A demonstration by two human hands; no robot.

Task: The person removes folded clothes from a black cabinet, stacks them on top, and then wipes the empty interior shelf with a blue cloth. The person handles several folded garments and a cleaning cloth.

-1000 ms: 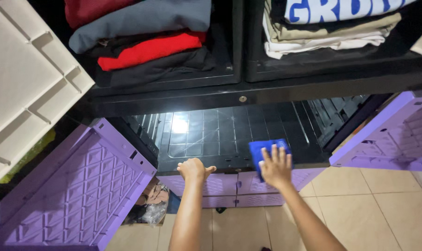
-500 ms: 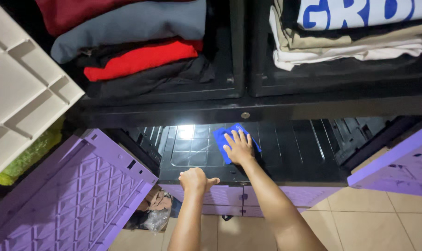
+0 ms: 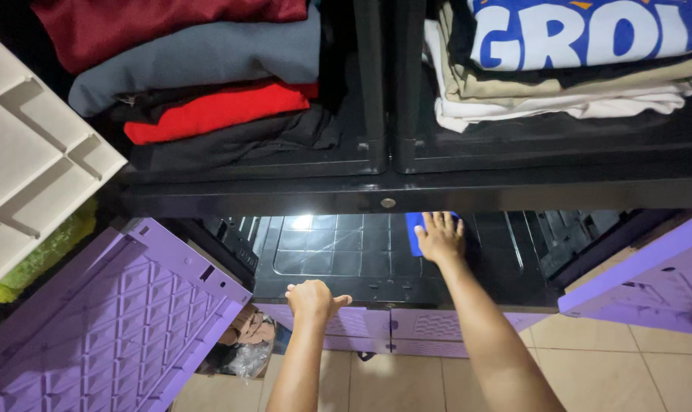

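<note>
Right hand (image 3: 440,238) flat, fingers spread wide, pressing a blue cloth (image 3: 413,231) onto the black lower shelf (image 3: 323,252), deep under the front edge of the upper shelf (image 3: 514,191); cloth mostly hidden beneath the palm, only its left edge showing. Left hand (image 3: 312,297) closed in a fist on the front lip of the lower shelf, bracing, holding nothing that can be seen. Purple doors (image 3: 125,320) swung open on both sides; folded clothes (image 3: 209,84) stacked in the compartments above. For a clean wipe, judged best: even palm pressure, cloth kept flat and unbunched, overlapping strokes from the back wall toward the front lip, along the ribbed grid lines, wrist kept low, clear of the shelf edge above
</note>
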